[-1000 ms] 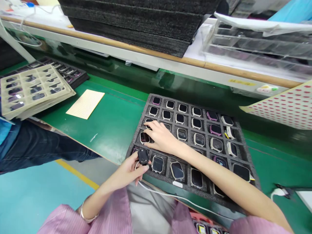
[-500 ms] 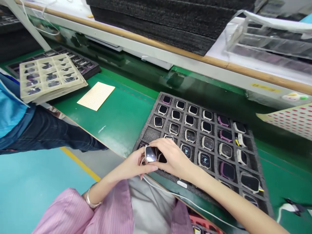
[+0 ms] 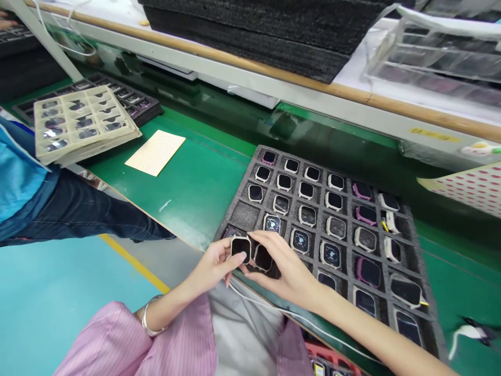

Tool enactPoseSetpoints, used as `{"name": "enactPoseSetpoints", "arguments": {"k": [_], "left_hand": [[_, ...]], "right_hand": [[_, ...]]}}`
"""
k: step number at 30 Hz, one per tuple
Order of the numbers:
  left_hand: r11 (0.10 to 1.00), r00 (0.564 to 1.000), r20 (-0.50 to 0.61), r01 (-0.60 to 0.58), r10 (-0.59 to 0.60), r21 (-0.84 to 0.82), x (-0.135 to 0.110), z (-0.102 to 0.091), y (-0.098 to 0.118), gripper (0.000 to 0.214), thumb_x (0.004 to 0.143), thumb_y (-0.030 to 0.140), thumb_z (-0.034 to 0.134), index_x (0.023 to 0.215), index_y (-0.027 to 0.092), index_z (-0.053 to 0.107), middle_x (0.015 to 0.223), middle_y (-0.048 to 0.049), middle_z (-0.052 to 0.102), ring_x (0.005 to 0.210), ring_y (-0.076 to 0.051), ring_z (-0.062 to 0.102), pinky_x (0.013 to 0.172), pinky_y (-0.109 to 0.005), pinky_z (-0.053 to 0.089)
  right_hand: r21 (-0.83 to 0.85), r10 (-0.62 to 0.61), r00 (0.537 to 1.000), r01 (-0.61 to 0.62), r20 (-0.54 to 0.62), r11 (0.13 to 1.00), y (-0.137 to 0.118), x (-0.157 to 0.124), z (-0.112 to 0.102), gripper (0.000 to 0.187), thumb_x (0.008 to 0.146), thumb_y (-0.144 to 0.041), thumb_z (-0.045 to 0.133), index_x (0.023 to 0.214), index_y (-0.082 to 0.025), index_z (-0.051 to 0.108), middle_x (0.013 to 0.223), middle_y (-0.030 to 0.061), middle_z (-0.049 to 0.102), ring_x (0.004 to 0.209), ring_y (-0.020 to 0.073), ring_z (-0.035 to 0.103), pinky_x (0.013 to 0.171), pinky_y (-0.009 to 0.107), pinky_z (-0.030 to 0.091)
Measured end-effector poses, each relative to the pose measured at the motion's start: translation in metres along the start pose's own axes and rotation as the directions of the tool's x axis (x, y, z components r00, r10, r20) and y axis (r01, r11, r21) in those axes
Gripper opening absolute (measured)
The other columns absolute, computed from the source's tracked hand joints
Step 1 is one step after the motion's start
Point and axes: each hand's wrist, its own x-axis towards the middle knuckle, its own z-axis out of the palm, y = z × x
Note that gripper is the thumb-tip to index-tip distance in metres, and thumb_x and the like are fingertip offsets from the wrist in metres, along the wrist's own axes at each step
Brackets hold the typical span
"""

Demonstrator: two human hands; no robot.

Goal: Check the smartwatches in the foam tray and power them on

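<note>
In my left hand [image 3: 219,262] is a smartwatch [image 3: 240,249] without a strap, with a pale case and a dark screen. My left thumb lies across its lower right corner. Close to its right side is my right hand [image 3: 287,271], fingers and thumb spread apart. Between that thumb and fingers a second watch [image 3: 263,258] shows in the grey foam tray [image 3: 243,214]. Several more watches fill the tray's pockets, pale and purple, and a few screens show a lit dial. A white cable [image 3: 270,309] runs from beneath my left hand along the table edge.
A perforated cream board [image 3: 155,152] lies left on the green table [image 3: 199,183]. Beyond it, a cream tray [image 3: 88,125] of watch-like parts rests on dark foam. A person in blue [image 3: 19,162] stands at left. Black foam stacks [image 3: 250,31] occupy the shelf above.
My right hand has loosened from the held watch and its fingers have spread. My left thumb has moved onto the screen, which no longer glares. A lit dial in the tray is now uncovered.
</note>
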Motion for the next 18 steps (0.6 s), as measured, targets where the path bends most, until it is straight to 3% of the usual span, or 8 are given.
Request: {"name": "enactPoseSetpoints", "arguments": {"k": [3, 9, 18], "left_hand": [[1.0, 1.0, 0.002, 0.01, -0.01, -0.019, 0.0, -0.001, 0.002, 0.033, 0.083, 0.042, 0.062, 0.095, 0.012, 0.055, 0.088, -0.01, 0.066, 0.066, -0.016, 0.066, 0.036, -0.014, 0.042], [1.0, 1.0, 0.012, 0.021, -0.021, 0.0, 0.003, 0.003, 0.006, 0.03, 0.084, 0.039, 0.061, 0.094, 0.012, 0.054, 0.092, -0.0114, 0.067, 0.059, -0.013, 0.064, 0.035, -0.014, 0.043], [0.998, 0.999, -0.002, 0.033, -0.033, 0.048, 0.028, 0.004, 0.001, 0.032, 0.083, 0.042, 0.06, 0.094, 0.012, 0.053, 0.09, -0.0106, 0.067, 0.055, -0.012, 0.064, 0.035, -0.015, 0.043]], "right_hand": [[-0.148, -0.017, 0.998, 0.006, -0.068, 0.989, 0.002, -0.025, 0.006, 0.036, 0.091, -0.021, 0.054, 0.126, -0.014, 0.046, 0.127, 0.0176, 0.051, 0.121, 0.0294, 0.046, 0.099, 0.05, 0.042], [-0.541, -0.077, 0.995, 0.098, 0.062, 0.835, 0.009, -0.05, 0.015, 0.028, 0.092, -0.019, 0.049, 0.117, -0.008, 0.057, 0.129, 0.0237, 0.052, 0.123, 0.0385, 0.045, 0.098, 0.063, 0.039], [-0.511, -0.085, 0.985, 0.152, 0.151, 0.846, 0.034, -0.042, -0.013, 0.031, 0.09, -0.017, 0.048, 0.118, -0.008, 0.059, 0.133, 0.0246, 0.048, 0.127, 0.0386, 0.04, 0.1, 0.062, 0.034]]}}
